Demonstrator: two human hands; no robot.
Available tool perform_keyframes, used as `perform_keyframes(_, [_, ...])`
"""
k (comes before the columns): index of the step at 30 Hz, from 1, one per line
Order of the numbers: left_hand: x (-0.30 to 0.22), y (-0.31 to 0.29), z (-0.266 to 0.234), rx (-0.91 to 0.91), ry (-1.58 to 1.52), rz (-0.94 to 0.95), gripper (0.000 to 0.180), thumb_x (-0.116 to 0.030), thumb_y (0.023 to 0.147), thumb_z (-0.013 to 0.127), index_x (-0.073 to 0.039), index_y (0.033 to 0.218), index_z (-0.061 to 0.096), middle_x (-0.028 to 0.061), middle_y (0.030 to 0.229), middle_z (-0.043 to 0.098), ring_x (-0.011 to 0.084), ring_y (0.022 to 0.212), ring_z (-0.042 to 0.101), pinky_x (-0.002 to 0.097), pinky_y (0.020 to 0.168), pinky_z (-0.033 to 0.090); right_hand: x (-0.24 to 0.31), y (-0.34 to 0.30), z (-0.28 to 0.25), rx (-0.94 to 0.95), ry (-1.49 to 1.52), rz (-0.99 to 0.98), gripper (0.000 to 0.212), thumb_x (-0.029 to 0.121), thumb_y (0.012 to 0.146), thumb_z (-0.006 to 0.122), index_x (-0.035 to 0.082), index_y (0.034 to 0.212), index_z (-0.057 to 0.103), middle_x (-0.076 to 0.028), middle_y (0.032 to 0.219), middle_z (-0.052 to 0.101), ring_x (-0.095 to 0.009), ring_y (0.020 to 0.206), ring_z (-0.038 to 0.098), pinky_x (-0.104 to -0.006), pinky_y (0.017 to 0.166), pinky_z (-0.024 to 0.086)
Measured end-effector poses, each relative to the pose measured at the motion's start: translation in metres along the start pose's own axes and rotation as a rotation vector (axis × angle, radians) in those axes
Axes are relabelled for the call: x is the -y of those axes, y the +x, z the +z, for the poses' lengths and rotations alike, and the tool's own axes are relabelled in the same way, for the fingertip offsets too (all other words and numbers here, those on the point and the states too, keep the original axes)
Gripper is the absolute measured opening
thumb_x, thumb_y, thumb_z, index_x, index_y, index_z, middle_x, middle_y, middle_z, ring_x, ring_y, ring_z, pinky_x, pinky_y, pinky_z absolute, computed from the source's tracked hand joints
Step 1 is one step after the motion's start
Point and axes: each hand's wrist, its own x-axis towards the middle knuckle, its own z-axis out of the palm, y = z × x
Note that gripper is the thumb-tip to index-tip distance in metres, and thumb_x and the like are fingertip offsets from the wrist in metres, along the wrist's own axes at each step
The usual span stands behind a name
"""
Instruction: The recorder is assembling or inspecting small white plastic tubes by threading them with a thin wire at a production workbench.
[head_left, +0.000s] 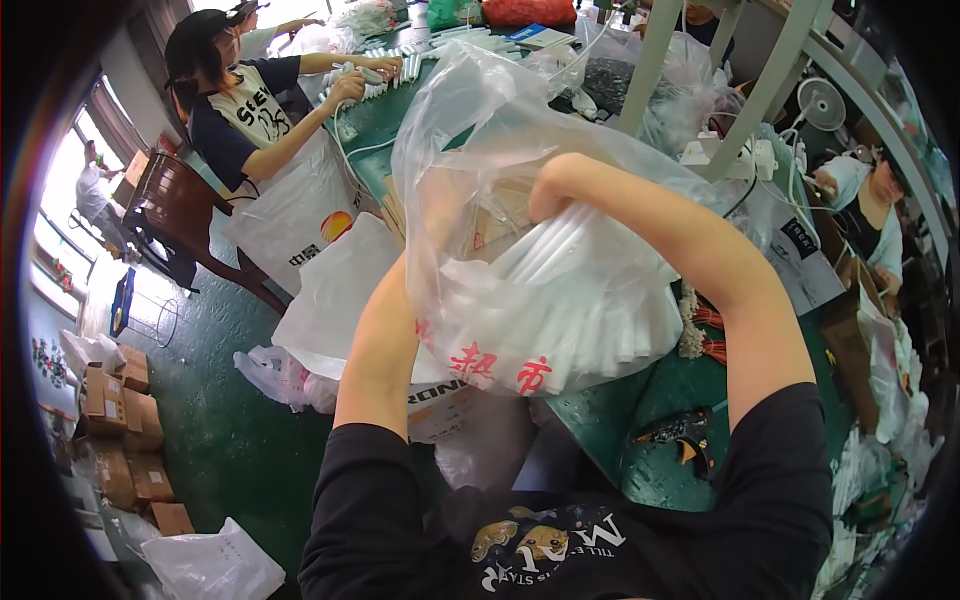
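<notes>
A large clear plastic bag (pixel 480 100) with red printing stands open in front of me. Many thin white tubes (pixel 560 265) lie side by side inside it, fanned toward the lower right. My right hand (pixel 556 188) bends down into the mouth of the bag, just above the upper ends of the tubes; its fingers are mostly hidden. Through the plastic on the left side, my left hand (pixel 446 195) shows only hazily inside the bag, so its fingers cannot be made out. Brown cardboard (pixel 505 205) shows behind the tubes, between my hands.
A glue gun (pixel 685 437) lies on the green table (pixel 600 420) at the near right. White sacks (pixel 340 290) hang at the left edge. Across the table a person (pixel 235 100) handles white tubes. A metal frame (pixel 765 110) rises at the right; cardboard boxes (pixel 125 430) stand on the floor.
</notes>
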Motion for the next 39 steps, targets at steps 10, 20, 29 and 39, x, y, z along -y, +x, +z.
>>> perform_keyframes(10, [-0.012,0.005,-0.004,-0.011,0.234,-0.029,0.023,-0.019,0.078,0.053,0.000,0.087,0.063,0.0046,0.070,0.061,0.0155,0.064,0.056,0.0312,0.058,0.044,-0.046,0.001,0.031,0.156,0.619,-0.037,0.033,0.026,0.080,0.048,0.007,0.105,0.060,-0.004,0.100,0.061,-0.015,0.084,0.059,-0.0325,0.077,0.043])
perform_keyframes(20, [-0.053,-0.059,-0.040,0.016,0.207,0.006,0.026,-0.021,0.079,0.054,0.002,0.089,0.063,0.0058,0.076,0.063,0.0128,0.068,0.057,0.0263,0.063,0.044,-0.100,0.034,0.043,-0.207,0.670,-0.008,0.037,0.032,0.080,0.052,0.011,0.108,0.059,-0.006,0.102,0.061,-0.016,0.085,0.059,-0.0313,0.077,0.046])
perform_keyframes(29, [-0.081,-0.222,0.018,-0.267,-0.425,0.270,0.058,-0.042,0.093,0.029,0.004,0.127,0.033,0.0165,0.129,0.038,0.0251,0.121,0.035,0.0361,0.101,0.025,-0.170,0.104,0.047,-0.438,1.023,-0.026,0.039,0.033,0.079,0.053,0.011,0.110,0.057,-0.007,0.103,0.060,-0.017,0.086,0.059,-0.0313,0.077,0.045])
perform_keyframes(39, [-0.104,-0.211,0.065,-0.658,-0.295,0.356,0.043,-0.030,0.096,0.022,0.003,0.114,0.044,0.0156,0.119,0.045,0.0249,0.113,0.042,0.0365,0.099,0.028,-0.082,-0.052,0.077,-0.786,0.734,-0.187,0.035,0.026,0.081,0.053,0.005,0.109,0.053,-0.013,0.105,0.058,-0.020,0.090,0.057,-0.0335,0.077,0.043])
